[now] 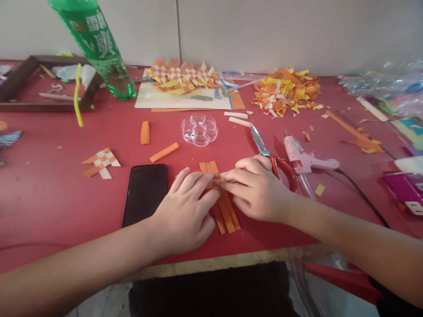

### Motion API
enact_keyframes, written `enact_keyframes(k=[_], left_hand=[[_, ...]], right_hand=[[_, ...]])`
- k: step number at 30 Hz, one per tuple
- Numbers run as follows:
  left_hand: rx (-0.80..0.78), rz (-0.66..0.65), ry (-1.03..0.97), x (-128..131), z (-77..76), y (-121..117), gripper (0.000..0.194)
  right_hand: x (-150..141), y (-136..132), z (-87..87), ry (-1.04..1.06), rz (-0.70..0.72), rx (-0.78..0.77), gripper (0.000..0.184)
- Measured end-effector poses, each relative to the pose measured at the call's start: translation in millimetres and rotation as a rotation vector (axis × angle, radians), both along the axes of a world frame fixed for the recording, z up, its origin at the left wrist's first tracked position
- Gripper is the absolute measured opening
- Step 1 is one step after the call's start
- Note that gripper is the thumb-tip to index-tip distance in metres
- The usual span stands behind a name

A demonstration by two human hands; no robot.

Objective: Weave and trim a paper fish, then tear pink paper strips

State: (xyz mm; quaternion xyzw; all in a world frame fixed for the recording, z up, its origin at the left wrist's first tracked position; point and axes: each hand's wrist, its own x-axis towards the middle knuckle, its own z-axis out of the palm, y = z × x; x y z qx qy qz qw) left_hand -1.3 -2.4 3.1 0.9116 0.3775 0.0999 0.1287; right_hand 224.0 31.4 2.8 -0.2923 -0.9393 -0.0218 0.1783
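Several orange paper strips [226, 211] lie side by side on the red table, running away from me. My left hand [188, 207] is closed at their upper part, its fingertips pressing on the strips. From the other side my right hand [253, 187] comes in, fingers pinched around a white paper strip [222, 174] that lies across the orange ones. The fingers hide most of the crossing. Left of my left hand is a black phone [145, 193]. Red-handled scissors [276, 160] lie just beyond my right hand.
A pink glue gun [306, 158] with a cord lies at right. Behind are a clear flower-shaped tray [200, 130], a heap of paper scraps [287, 90], woven paper fish [183, 75] and a green bottle [95, 48]. One woven fish [102, 163] lies at left.
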Motion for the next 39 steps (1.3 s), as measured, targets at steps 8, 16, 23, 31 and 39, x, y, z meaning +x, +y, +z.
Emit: enact_keyframes(k=[8,16,23,31,39], left_hand=[[-0.014,0.001,0.010,0.0,0.8,-0.8,0.044],[0.032,0.001,0.001,0.1,0.8,-2.6,0.044],[0.101,-0.023,0.005,0.7,-1.9,-4.3,0.044],[0.190,-0.062,0.054,1.1,-8.0,-7.8,0.051],[0.156,-0.049,0.062,1.1,-6.5,-9.6,0.052]], right_hand=[[3.2,1.2,4.5,0.008,-0.120,-0.229,0.032],[4.2,-1.5,2.3,-0.005,-0.115,-0.173,0.031],[5.5,5.3,0.8,0.007,-0.096,-0.133,0.033],[4.6,2.7,2.2,0.071,-0.122,-0.286,0.040],[1.4,1.3,-0.1,0.159,-0.158,-0.173,0.029]])
